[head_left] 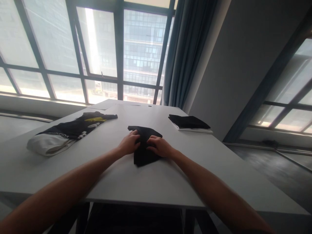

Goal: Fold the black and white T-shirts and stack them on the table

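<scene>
A black folded garment [143, 154] lies on the white table [117, 182] in front of me, with an uneven outline and a corner pointing toward me. At its left edge, my left hand [130, 143] has its fingers curled onto the fabric. From the other side, my right hand [159, 146] grips the garment's right part with bent fingers. The two hands are a short way apart, with black cloth showing between them. Which kind of garment it is, I cannot tell.
Left on the table lie a dark printed garment with a yellow patch [73, 126] and a white cloth [50, 144]. A folded black cloth [190, 122] rests on a white one [195, 130] at the right. Behind stand windows and a blue curtain [187, 55].
</scene>
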`<state>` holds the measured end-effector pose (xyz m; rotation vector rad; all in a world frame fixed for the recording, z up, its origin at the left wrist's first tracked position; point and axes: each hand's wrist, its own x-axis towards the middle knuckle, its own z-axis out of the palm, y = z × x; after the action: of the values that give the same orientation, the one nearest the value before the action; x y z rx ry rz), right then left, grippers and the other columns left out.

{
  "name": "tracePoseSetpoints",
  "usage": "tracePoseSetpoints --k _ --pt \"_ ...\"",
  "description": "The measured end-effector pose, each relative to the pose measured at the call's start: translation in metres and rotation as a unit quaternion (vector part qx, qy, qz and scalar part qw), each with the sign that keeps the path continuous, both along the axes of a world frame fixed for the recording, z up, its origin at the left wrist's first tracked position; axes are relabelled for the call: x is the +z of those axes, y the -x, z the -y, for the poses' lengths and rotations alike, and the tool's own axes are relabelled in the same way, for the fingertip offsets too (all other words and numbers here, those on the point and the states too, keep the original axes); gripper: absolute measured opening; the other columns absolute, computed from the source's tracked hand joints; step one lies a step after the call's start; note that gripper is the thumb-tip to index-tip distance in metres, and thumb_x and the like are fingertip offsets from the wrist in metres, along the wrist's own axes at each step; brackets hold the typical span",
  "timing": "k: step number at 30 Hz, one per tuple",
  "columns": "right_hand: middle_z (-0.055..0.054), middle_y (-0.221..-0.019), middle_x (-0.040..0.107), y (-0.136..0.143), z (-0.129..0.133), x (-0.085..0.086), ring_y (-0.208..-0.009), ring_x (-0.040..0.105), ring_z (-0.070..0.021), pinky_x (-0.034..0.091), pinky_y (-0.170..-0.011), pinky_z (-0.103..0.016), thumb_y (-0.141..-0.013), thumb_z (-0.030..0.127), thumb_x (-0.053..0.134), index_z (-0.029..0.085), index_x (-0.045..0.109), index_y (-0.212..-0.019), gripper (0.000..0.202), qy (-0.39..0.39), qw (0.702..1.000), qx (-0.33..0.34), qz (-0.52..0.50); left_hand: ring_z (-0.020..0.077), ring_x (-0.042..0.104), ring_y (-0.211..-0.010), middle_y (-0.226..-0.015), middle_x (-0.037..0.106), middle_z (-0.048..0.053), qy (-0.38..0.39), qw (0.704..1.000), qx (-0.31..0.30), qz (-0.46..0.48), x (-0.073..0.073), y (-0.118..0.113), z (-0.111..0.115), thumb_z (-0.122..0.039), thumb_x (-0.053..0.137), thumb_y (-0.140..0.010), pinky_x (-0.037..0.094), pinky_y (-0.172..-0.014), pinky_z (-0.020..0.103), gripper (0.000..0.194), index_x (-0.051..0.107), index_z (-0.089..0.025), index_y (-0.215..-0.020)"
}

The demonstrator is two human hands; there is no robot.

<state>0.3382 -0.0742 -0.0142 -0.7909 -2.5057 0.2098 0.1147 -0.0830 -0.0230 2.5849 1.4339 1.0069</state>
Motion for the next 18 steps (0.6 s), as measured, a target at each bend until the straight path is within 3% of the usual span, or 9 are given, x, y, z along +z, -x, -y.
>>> tracePoseSetpoints --k 4,9,12,14,16,18 --pt "-0.002 -0.082 0.065 -0.019 -0.026 0.003 -0.07 0.059 -0.015 0.047 -0.067 -0.028 -0.082 0.02 0.065 0.019 0.067 -0.084 0.003 -0.006 0.994 -0.068 -0.09 0.0219 0.06 -0.089 -0.098 0.063 0.006 -0.019 0.999 -0.01 0.037 0.006 0.015 -0.01 -0.035 0.061 -0.084 0.051 -0.079 0.036 0.016 0.068 -0.021 -0.08" --pt "-0.001 -0.065 0.062 -0.099 -0.066 0.009 -0.061 0.056 -0.0154 0.046 -0.059 -0.028 -0.079 0.037 0.067 0.019 0.059 -0.073 0.02 0.066 0.944 -0.22 -0.237 0.0187 0.059 -0.079 -0.087 0.063 0.005 -0.037 0.987 0.051 0.15 0.018 0.063 -0.036 -0.043 0.063 -0.081 0.051 -0.071 0.032 0.026 0.064 -0.019 -0.07" --pt "-0.004 -0.062 0.065 -0.146 -0.074 0.003 -0.059 0.058 -0.017 0.048 -0.061 -0.032 -0.076 0.031 0.069 0.02 0.056 -0.065 0.02 0.234 0.936 -0.224 -0.134 0.0189 0.061 -0.081 -0.09 0.066 0.007 -0.031 0.969 0.114 0.217 0.027 0.096 -0.044 -0.045 0.061 -0.079 0.052 -0.072 0.031 0.03 0.063 -0.016 -0.07" --pt "-0.008 -0.063 0.067 -0.162 -0.074 -0.001 -0.06 0.06 -0.0207 0.049 -0.062 -0.036 -0.075 0.025 0.071 0.02 0.062 -0.065 0.015 0.262 0.927 -0.255 -0.079 0.0195 0.062 -0.083 -0.091 0.068 0.008 -0.023 0.956 0.166 0.24 0.032 0.112 -0.044 -0.045 0.058 -0.082 0.051 -0.078 0.033 0.033 0.065 -0.014 -0.077" --pt "-0.01 -0.072 0.07 -0.162 -0.074 -0.001 -0.067 0.064 -0.025 0.051 -0.068 -0.04 -0.079 0.027 0.07 0.02 0.068 -0.073 0.009 0.218 0.928 -0.291 -0.083 0.0209 0.064 -0.085 -0.09 0.07 0.008 -0.019 0.946 0.207 0.249 0.035 0.117 -0.042 -0.046 0.052 -0.086 0.05 -0.084 0.035 0.036 0.067 -0.013 -0.086" --pt "-0.012 -0.09 0.073 -0.148 -0.072 0.0 -0.077 0.066 -0.0265 0.052 -0.078 -0.042 -0.085 0.035 0.066 0.02 0.072 -0.09 0.017 0.145 0.936 -0.305 -0.101 0.023 0.066 -0.09 -0.091 0.072 0.008 -0.01 0.952 0.2 0.233 0.033 0.11 -0.038 -0.048 0.051 -0.088 0.051 -0.085 0.036 0.039 0.068 -0.014 -0.096"
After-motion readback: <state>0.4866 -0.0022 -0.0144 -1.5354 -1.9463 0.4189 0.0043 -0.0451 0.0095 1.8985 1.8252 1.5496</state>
